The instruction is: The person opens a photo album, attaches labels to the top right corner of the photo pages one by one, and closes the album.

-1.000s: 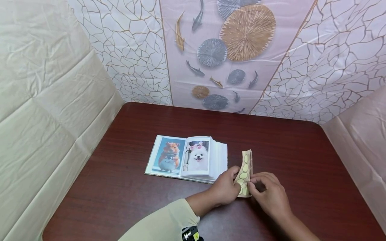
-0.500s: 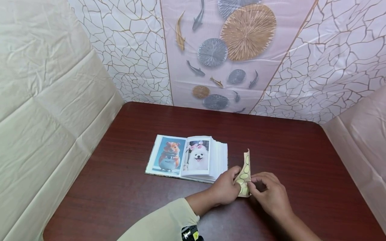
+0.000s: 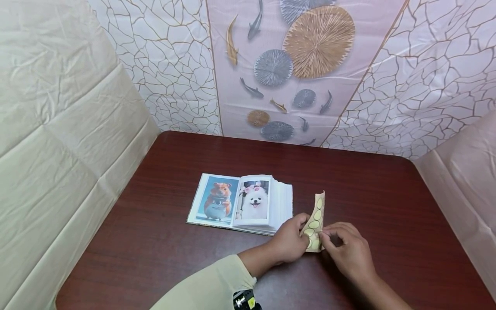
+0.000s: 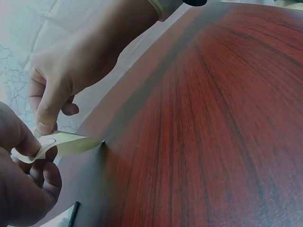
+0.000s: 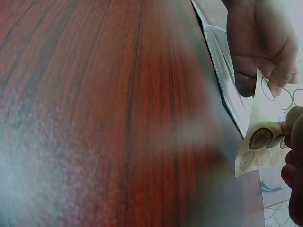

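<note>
A narrow beige sheet of round stickers (image 3: 317, 214) is held up over the table, to the right of an open photo album (image 3: 280, 202). My left hand (image 3: 288, 241) pinches its lower left side, thumb on the front. At the lower right edge, the thumb and index finger of my right hand (image 3: 350, 249) pinch the sheet's margin. Seen in the right wrist view, the sheet (image 5: 258, 153) bends, showing empty-looking outlined circles above and dark printed round seals below. My right fingers (image 5: 289, 175) cover part of it there. The left wrist view catches the sheet (image 4: 71, 143) almost edge-on between both hands.
The album lies open on the dark red wooden table (image 3: 155, 249), showing a hamster picture (image 3: 218, 200) and a white dog picture (image 3: 255, 201). Patterned cloth (image 3: 178, 64) hangs behind the table, and pale cloth (image 3: 69, 150) covers the left side.
The sheet's upper end curled inward half a second ago and now faces the head view more broadly again, leaning slightly right. Both hands have stayed almost in place.
</note>
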A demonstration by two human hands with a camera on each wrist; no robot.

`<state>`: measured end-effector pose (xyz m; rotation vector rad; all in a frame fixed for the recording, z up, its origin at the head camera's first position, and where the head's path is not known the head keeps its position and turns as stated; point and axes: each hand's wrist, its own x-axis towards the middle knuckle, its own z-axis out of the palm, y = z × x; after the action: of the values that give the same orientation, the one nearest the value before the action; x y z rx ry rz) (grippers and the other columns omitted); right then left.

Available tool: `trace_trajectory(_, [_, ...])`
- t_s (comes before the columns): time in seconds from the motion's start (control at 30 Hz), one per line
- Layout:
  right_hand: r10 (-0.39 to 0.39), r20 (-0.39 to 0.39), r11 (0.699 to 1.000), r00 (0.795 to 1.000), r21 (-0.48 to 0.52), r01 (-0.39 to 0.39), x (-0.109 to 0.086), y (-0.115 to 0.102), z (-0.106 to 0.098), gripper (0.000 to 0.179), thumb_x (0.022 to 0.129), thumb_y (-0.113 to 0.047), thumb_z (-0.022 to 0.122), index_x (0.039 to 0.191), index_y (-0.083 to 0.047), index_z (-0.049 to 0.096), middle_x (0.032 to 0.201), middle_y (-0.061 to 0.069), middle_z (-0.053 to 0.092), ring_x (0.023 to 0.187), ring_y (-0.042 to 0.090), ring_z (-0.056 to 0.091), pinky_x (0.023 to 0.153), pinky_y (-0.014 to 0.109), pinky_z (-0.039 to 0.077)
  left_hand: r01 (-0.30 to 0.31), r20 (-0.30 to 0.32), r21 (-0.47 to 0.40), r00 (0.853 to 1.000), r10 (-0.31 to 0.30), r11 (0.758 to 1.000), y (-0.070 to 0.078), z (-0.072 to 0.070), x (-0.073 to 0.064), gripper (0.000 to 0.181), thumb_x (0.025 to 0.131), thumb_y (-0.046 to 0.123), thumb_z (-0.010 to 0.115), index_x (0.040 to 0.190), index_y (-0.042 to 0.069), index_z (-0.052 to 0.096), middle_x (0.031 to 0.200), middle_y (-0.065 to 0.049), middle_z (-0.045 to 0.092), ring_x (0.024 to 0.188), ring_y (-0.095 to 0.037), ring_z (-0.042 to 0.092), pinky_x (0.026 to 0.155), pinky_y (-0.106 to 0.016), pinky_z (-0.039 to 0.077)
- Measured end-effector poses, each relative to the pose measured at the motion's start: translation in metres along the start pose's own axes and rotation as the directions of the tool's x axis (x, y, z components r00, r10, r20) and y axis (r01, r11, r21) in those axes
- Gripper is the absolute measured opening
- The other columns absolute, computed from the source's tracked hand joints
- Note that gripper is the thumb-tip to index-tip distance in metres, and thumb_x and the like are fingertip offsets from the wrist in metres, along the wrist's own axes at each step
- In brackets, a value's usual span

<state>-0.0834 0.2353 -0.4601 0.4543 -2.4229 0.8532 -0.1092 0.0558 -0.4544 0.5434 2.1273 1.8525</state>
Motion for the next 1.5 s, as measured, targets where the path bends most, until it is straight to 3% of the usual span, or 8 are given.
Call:
trace_trajectory(0.43, [0.005,-0.012,1.000,1.000,-0.004,-0.005,-0.0017,0.0044,0.0016,0.013,0.068,-0.011,0.077,0.074,-0.015,0.066,0.083,-0.007,0.065,0.086,0.011,0.056,0.076,0.009,0.036,0.021,0.020,-0.165,1.000,-0.018,0.986,-0.0038,0.0034,-0.0005,0.040,0.082,-0.013,0.044,0.117,0.004,0.052,0.100,-0.002,0.066,0.079,-0.008,0.064,0.066,-0.022,0.052])
trace_trajectory(0.83, [-0.100,-0.022,0.994,0.995,0.038,0.101,-0.0030,0.0031,0.0013,0.023,0.064,-0.010,0.077,0.085,-0.016,0.071,0.092,-0.004,0.068,0.093,0.014,0.055,0.087,0.012,0.034,0.056,-0.029,-0.181,0.998,-0.062,0.982,-0.0038,0.0020,0.0009,0.032,0.085,-0.006,0.055,0.113,0.007,0.055,0.087,0.001,0.063,0.072,-0.007,0.061,0.061,-0.021,0.050])
trace_trajectory(0.9, [-0.102,-0.023,0.994,0.994,0.032,0.103,-0.0032,0.0030,0.0015,0.024,0.064,-0.011,0.078,0.086,-0.016,0.071,0.093,-0.003,0.068,0.093,0.015,0.056,0.087,0.013,0.034,0.074,-0.042,-0.162,0.996,-0.082,0.984,-0.0037,0.0021,0.0010,0.027,0.085,-0.004,0.057,0.109,0.006,0.057,0.085,0.003,0.062,0.070,-0.005,0.059,0.060,-0.020,0.049])
trace_trajectory(1.07, [-0.084,-0.014,0.996,0.996,0.013,0.084,-0.0043,0.0039,0.0020,0.023,0.064,-0.012,0.078,0.086,-0.015,0.070,0.094,-0.003,0.068,0.094,0.016,0.056,0.088,0.012,0.033,0.103,-0.016,-0.207,0.994,-0.109,0.973,-0.0050,0.0019,0.0008,0.013,0.087,0.000,0.058,0.100,0.004,0.059,0.085,0.003,0.062,0.073,-0.007,0.062,0.062,-0.020,0.051])
trace_trajectory(1.23, [-0.040,0.026,0.999,0.999,-0.003,0.040,-0.0057,0.0035,0.0010,0.022,0.066,-0.015,0.079,0.086,-0.016,0.069,0.094,-0.004,0.067,0.096,0.014,0.055,0.088,0.010,0.032,0.103,-0.003,-0.251,0.994,-0.108,0.962,-0.0065,0.0012,0.0002,0.014,0.088,0.000,0.058,0.102,0.004,0.058,0.085,0.000,0.067,0.075,-0.013,0.066,0.064,-0.023,0.052])
trace_trajectory(1.4, [-0.077,-0.008,0.997,0.997,0.018,0.077,-0.0060,0.0025,0.0017,0.021,0.066,-0.014,0.078,0.086,-0.015,0.070,0.093,-0.005,0.068,0.095,0.014,0.056,0.088,0.011,0.033,0.091,-0.027,-0.229,0.995,-0.100,0.969,-0.0081,0.0009,0.0014,0.010,0.087,0.001,0.062,0.096,0.005,0.062,0.078,0.000,0.068,0.071,-0.017,0.066,0.059,-0.021,0.050])
trace_trajectory(1.5, [-0.114,-0.048,0.992,0.992,0.040,0.116,-0.0053,0.0026,0.0024,0.019,0.066,-0.013,0.077,0.084,-0.015,0.071,0.092,-0.004,0.069,0.092,0.015,0.057,0.087,0.011,0.035,0.087,-0.047,-0.206,0.994,-0.099,0.975,-0.0079,0.0018,0.0025,0.006,0.085,0.004,0.067,0.090,0.007,0.065,0.075,0.002,0.068,0.069,-0.012,0.064,0.058,-0.021,0.049])
